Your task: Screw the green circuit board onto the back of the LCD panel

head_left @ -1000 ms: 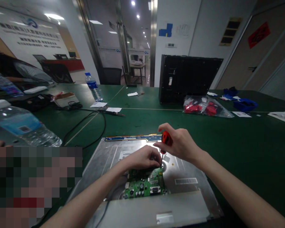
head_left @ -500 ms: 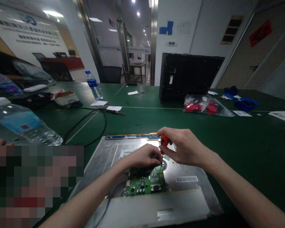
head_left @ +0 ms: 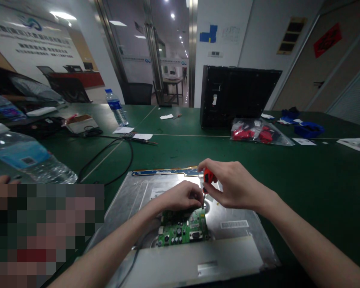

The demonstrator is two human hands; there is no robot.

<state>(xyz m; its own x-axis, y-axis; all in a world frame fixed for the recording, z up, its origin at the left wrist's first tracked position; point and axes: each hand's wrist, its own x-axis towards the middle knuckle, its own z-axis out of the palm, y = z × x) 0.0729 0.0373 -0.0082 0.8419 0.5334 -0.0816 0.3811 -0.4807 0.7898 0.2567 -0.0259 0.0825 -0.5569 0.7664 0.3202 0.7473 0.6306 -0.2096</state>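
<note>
My right hand (head_left: pixel 232 182) grips the red-and-black handle of a screwdriver (head_left: pixel 209 176), which stands nearly upright. Its tip meets the upper right corner of a green circuit board (head_left: pixel 183 230). Close by on the left, my left hand (head_left: pixel 187 196) has its fingers curled and pinched near the screwdriver's tip; whatever lies between them is hidden. The board sits on the silver metal back of a display panel (head_left: pixel 234 248), which lies flat on the green table. Along the panel's far edge runs a narrow blue circuit strip (head_left: pixel 165 173).
Left of the panel are a large water bottle (head_left: pixel 27 154), a black cable (head_left: pixel 131 156) and a co-worker's hand (head_left: pixel 1 181). Farther back stand another bottle (head_left: pixel 116 107) and a black monitor housing (head_left: pixel 238 98). A clear bag of red parts (head_left: pixel 259 133) lies before the housing.
The screwdriver handle has turned slightly in my right hand. Both hands stay at the same corner of the board. The whole view has shifted a little.
</note>
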